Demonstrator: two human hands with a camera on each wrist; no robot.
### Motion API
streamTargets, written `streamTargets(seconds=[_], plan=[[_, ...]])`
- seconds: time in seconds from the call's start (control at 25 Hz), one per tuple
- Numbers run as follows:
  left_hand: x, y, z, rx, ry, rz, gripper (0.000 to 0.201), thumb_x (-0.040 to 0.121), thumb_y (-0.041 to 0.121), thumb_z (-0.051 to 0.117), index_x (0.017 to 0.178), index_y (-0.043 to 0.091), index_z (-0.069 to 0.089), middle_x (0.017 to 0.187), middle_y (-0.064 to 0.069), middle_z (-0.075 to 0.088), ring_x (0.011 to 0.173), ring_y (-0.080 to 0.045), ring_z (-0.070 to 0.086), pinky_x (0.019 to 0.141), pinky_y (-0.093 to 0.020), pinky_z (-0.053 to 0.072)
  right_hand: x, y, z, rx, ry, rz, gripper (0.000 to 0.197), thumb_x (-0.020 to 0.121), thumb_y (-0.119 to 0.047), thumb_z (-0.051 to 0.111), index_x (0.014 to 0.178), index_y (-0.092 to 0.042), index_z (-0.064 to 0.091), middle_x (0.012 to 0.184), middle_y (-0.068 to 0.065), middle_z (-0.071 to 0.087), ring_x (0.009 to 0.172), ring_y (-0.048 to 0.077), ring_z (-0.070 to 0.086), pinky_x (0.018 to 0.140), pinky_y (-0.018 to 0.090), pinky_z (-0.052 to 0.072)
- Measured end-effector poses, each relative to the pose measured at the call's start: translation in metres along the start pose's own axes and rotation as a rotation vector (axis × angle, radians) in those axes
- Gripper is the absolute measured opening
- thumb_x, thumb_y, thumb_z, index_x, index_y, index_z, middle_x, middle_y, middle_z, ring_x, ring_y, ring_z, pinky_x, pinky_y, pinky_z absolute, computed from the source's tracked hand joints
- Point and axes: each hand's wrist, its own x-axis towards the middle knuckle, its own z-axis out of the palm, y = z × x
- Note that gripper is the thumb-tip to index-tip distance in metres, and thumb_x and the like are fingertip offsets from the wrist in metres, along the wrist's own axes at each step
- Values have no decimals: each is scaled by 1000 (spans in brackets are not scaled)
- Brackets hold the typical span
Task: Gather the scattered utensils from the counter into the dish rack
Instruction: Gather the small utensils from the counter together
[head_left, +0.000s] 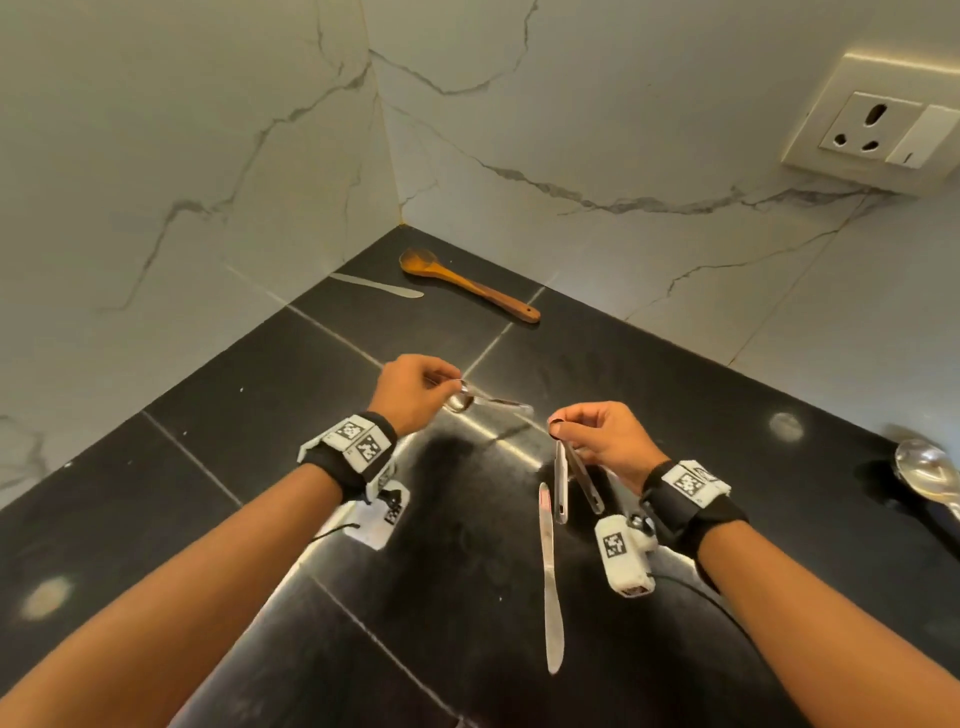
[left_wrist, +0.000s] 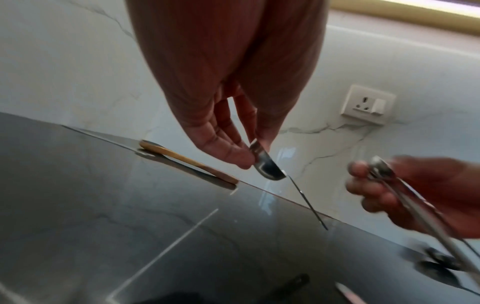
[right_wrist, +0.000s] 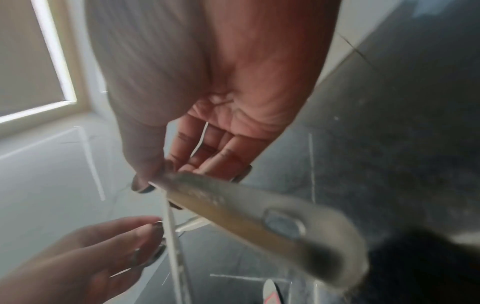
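Observation:
Over the black counter (head_left: 260, 415) my left hand (head_left: 444, 384) pinches a small steel spoon (head_left: 460, 401) by its bowl, its handle pointing right. In the left wrist view that spoon (left_wrist: 267, 165) sits between thumb and fingertips. To its right, my right hand (head_left: 563, 428) pinches the tops of two slim steel utensils (head_left: 561, 488), which hang down; the right wrist view shows one handle (right_wrist: 246, 209) up close and blurred. A butter knife (head_left: 550, 582) lies on the counter below the right hand. A wooden spoon (head_left: 467, 283) and a flat steel utensil (head_left: 376, 286) lie near the corner. No dish rack is in view.
A large steel spoon (head_left: 927, 470) lies at the right edge of the counter. Marble walls meet at the far corner, and a wall socket (head_left: 878, 130) sits on the right wall. Tile joints cross the glossy counter.

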Motion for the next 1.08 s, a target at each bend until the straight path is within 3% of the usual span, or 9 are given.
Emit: streamTargets(seconds=[0.08,0.16,0.28,0.36,0.52,0.64,0.84,0.96,1.08], plan=[[-25,13,21,-64,-75,21,14,85,17,74,97,13,79,85,0,76,69,1,65,65,-2,46,-27,-13,0,-115,-43,-84,9,87,-9,72,95,-8,76,81,5,75,69,15,66,65,22,56],[-46,29,41,-139,-152,40,14,85,17,74,97,13,79,84,1,76,67,3,66,65,-7,49,-48,-28,-4,-261,-65,-174,10,88,-11,71,95,-10,77,86,6,76,77,18,71,76,28,59],[-71,55,71,-325,-228,55,14,85,17,74,98,11,78,86,-4,77,80,-13,74,73,-26,59,-76,-35,-16,-498,-34,-262,8,86,-17,73,93,-16,79,83,-1,77,78,14,73,80,29,60],[-86,74,88,-436,-283,44,16,87,14,72,99,6,77,88,-11,77,82,-20,75,71,-28,60,-94,-30,-26,-573,7,-283,8,86,-20,74,92,-19,79,82,-5,76,78,8,72,80,30,60],[-106,106,115,-516,-320,36,12,87,12,72,96,6,77,87,-13,77,81,-21,75,71,-28,58,-129,-8,-45,-458,201,-276,10,87,-21,73,95,-21,79,86,-6,76,81,5,71,79,25,58],[-118,128,134,-528,-329,69,9,86,12,72,93,11,77,86,-10,77,81,-20,74,74,-30,60,-156,12,-62,-437,315,-277,18,90,-21,70,106,-20,78,89,-8,72,82,4,68,75,19,52],[-138,163,166,-549,-378,80,9,86,15,73,94,14,78,88,-6,78,85,-21,75,82,-39,61,-196,25,-88,-312,361,-197,23,93,-17,66,115,-18,75,98,-4,75,85,8,72,75,23,59],[-159,194,185,-548,-411,122,13,87,16,71,97,10,76,89,-7,77,85,-19,75,81,-37,61,-230,29,-105,-263,368,-144,23,96,-19,62,116,-20,74,93,-6,77,76,1,70,66,17,54],[-185,229,201,-570,-486,165,13,88,16,70,99,10,74,91,-7,77,85,-18,75,77,-31,61,-272,25,-130,-297,385,-93,21,95,-21,63,112,-22,75,87,-4,77,67,6,65,62,18,51]])
